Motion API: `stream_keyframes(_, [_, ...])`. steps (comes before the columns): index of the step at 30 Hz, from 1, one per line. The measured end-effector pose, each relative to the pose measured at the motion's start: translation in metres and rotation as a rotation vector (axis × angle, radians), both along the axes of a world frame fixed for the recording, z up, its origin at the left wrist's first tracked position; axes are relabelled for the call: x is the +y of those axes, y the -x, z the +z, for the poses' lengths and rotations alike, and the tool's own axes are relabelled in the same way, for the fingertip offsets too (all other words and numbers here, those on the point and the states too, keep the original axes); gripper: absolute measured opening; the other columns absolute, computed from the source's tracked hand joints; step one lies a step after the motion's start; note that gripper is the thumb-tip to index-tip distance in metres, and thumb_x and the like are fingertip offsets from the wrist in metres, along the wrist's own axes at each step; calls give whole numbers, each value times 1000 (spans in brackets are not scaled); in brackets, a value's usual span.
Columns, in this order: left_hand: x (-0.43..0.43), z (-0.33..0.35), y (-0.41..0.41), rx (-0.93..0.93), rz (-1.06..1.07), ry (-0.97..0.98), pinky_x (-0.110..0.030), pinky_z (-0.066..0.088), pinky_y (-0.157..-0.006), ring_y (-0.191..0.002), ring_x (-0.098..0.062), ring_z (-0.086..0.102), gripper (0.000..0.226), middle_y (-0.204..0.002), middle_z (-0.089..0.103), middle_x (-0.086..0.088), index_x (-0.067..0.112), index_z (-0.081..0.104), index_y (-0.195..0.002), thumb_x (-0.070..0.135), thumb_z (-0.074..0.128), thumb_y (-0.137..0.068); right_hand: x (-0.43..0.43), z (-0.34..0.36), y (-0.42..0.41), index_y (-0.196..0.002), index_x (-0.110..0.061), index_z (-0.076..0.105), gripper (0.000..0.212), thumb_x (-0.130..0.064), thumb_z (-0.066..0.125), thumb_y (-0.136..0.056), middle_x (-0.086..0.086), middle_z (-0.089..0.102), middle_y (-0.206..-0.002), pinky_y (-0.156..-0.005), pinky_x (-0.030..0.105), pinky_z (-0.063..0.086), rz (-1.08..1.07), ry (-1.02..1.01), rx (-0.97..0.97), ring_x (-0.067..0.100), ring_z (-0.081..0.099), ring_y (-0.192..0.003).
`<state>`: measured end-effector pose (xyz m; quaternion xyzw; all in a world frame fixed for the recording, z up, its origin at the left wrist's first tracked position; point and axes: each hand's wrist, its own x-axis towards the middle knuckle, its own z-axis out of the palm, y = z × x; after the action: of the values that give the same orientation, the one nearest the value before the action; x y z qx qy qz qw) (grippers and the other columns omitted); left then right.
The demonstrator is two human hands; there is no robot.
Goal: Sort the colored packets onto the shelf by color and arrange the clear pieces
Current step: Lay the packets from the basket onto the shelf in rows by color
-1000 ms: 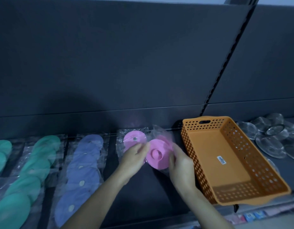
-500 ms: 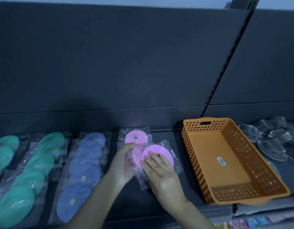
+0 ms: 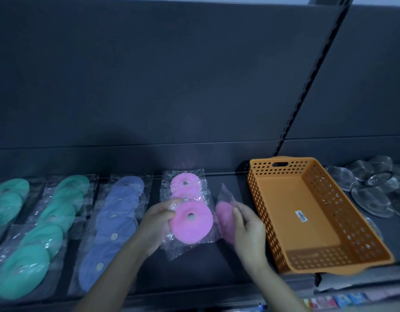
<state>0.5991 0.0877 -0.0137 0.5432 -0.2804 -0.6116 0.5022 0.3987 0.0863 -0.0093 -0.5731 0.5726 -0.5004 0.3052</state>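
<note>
While a dark grey shelf (image 3: 205, 266) carries an orange basket (image 3: 262, 212), green packets (image 3: 57, 210), blue packets (image 3: 118, 221) and clear pieces (image 3: 370, 197) far right, the left hand (image 3: 157, 224) pinches a flat pink packet (image 3: 191, 218) mid-shelf; the right hand (image 3: 248, 230) grips a tilted pink packet (image 3: 224, 215) just beside it.

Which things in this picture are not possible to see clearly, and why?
Head view:
- Basket label: too small to read.
- Second pink packet: motion-blurred, partly behind the right hand.
- Clear pieces: cut by right edge; count unknown.
- Green packets: cut by left edge.
</note>
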Motion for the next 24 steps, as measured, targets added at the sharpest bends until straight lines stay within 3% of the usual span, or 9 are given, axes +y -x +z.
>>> stream_keyframes(4, [-4, 1, -3, -81, -21, 56, -21, 50, -78, -103, -10, 58, 44, -117, 61, 5, 14, 69, -98, -14, 49, -72, -10, 4, 7, -102, -19, 62, 23, -2, 50, -93, -23, 59, -91, -75, -2, 38, -2, -187, -64, -8, 56, -87])
stream_keyframes(6, [-6, -1, -3, -129, -49, 51, -24, 47, -88, -110, -10, 55, 49, -116, 61, 10, 23, 74, -90, -5, 49, -58, -10, 2, 9, -103, -19, 61, 22, -4, 50, -94, -19, 62, -95, -78, 7, 41, 5, -246, -91, -4, 57, -92])
stream_keyframes(8, [-6, -4, -2, -243, -72, 38, -29, 43, -94, -112, -10, 53, 46, -119, 59, 12, 29, 74, -90, -2, 53, -63, -10, 1, 12, -106, -15, 63, 20, -5, 49, -94, -14, 63, -99, -82, 14, 42, -12, -290, -116, -3, 57, -93])
stream_keyframes(11, [-5, -8, -4, -515, -45, 15, -23, 43, -79, -95, -9, 57, 26, -118, 60, 2, 24, 64, -100, 9, 65, -80, -10, 1, 16, -105, -9, 65, 20, -4, 49, -94, -12, 62, -99, -74, 10, 39, -60, -313, -153, -2, 55, -89])
stream_keyframes(14, [-3, -9, -3, -766, -5, -8, -18, 39, -66, -85, -11, 55, 37, -100, 60, 1, 17, 57, -116, 19, 69, -81, -9, 7, 20, -102, -8, 64, 18, -2, 49, -93, -14, 61, -91, -63, 1, 40, -93, -297, -201, -1, 56, -86])
stream_keyframes(17, [-7, -4, -1, -744, 60, -10, -18, 38, -60, -77, -7, 52, 54, -89, 54, 5, 20, 51, -120, 11, 75, -72, -8, 15, 20, -97, -20, 63, 21, -4, 51, -93, -18, 62, -89, -64, 0, 39, -72, -277, -166, -9, 57, -82])
stream_keyframes(21, [-7, -2, -1, -552, -4, -24, -20, 44, -67, -88, -9, 58, 66, -103, 55, 4, 25, 48, -122, 0, 76, -68, -9, 22, 19, -90, -21, 64, 24, -1, 52, -90, -18, 64, -81, -63, 2, 42, -94, -230, -169, -15, 59, -70])
stream_keyframes(24, [-1, -5, -3, -657, -21, 1, -12, 42, -68, -92, -11, 58, 64, -107, 53, 2, 22, 47, -126, 7, 77, -71, -9, 26, 20, -96, -15, 66, 19, -2, 54, -90, -12, 66, -82, -71, 24, 48, -126, -260, -205, -4, 60, -72])
